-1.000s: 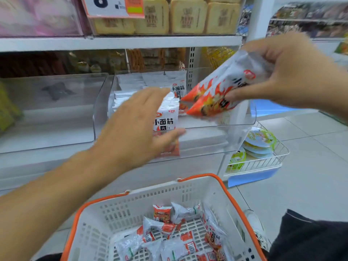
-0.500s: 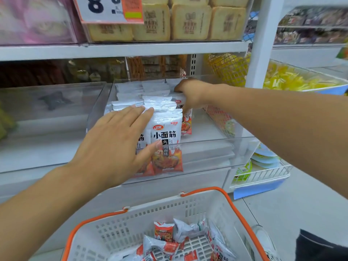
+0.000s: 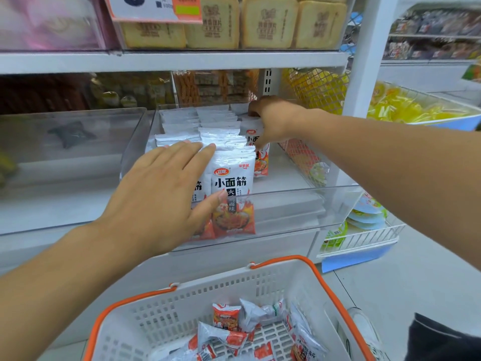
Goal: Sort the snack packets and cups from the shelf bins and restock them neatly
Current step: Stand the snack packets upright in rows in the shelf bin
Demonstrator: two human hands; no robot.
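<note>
While left hand [image 3: 158,194] presses flat, fingers apart, on the front packets [image 3: 233,183] in the center bin [image 3: 299,194], right hand [image 3: 273,121] clamps a packet [image 3: 253,134] at the row's back; easing off could topple the row.

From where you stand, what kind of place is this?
Most likely a small shop or convenience store. White shelves carry clear bins of snack packets, a price tag hangs from the upper shelf, and a shopping basket with an orange rim sits below.
</note>
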